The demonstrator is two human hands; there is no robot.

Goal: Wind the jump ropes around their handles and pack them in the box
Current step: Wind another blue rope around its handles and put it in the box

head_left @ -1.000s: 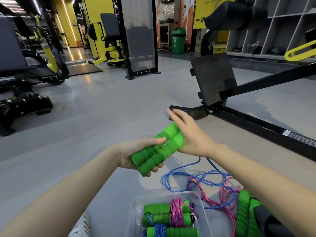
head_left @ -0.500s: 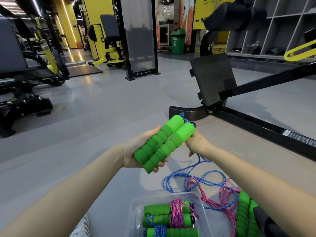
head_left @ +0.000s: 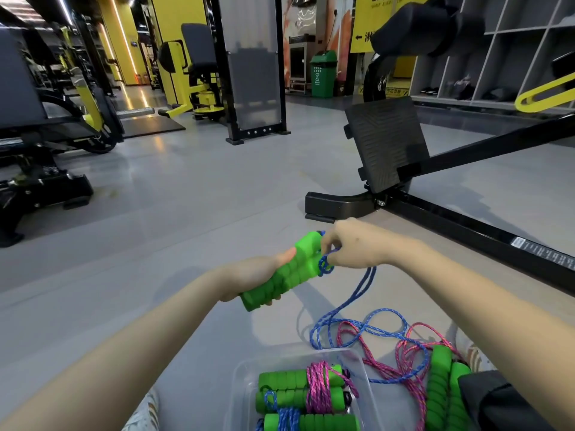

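The clear box (head_left: 245,377), cut off by the frame's bottom edge, holds a pink-wound rope (head_left: 317,384) and a blue-wound rope (head_left: 287,419). Above the floor (head_left: 186,213), the left hand (head_left: 249,275) grips paired green handles (head_left: 289,272), its fingers mostly hidden. The right hand (head_left: 357,247) pinches the blue rope (head_left: 357,293) at their top.

The bottom edge cuts off the box (head_left: 241,387) and its lowest handles (head_left: 311,423).

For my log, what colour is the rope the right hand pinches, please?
Blue rope, clearest in the head view.

Left hand (head_left: 258,275) grips green handles (head_left: 291,269); right hand (head_left: 354,244) pinches blue rope (head_left: 357,290).
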